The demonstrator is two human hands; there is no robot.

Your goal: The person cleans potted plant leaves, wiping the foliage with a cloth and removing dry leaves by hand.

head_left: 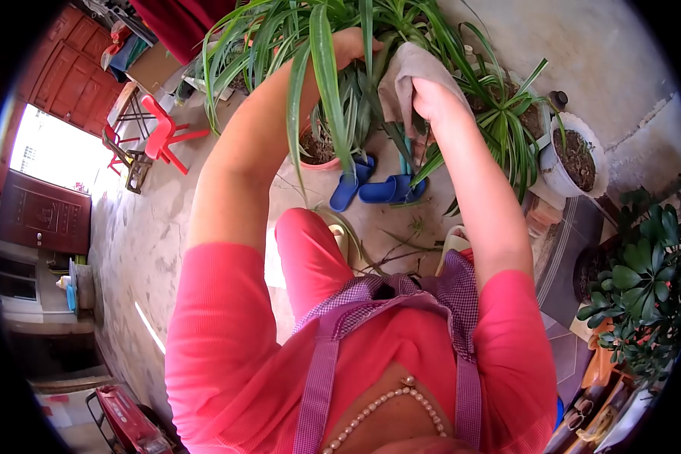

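Observation:
A large spider plant (321, 68) with long striped green leaves fills the top middle. My left hand (349, 47) is in among its leaves, fingers curled in at a leaf; strands partly cover them. In my right hand (429, 98) is a grey-beige cloth (412, 66), bunched over the fingers and draped against the leaves near the plant's centre. The cloth hides most of those fingertips. Below my hands stands a terracotta pot (318, 150) with soil and drooping leaves. More striped leaves (507, 113) spread just right of my right forearm.
Blue slippers (390, 189) lie on the concrete floor before my knees. A white pot of soil (580, 157) stands to the right, above a leafy green shrub (643, 265). A red chair (163, 136) is at left, near a brown door (45, 210).

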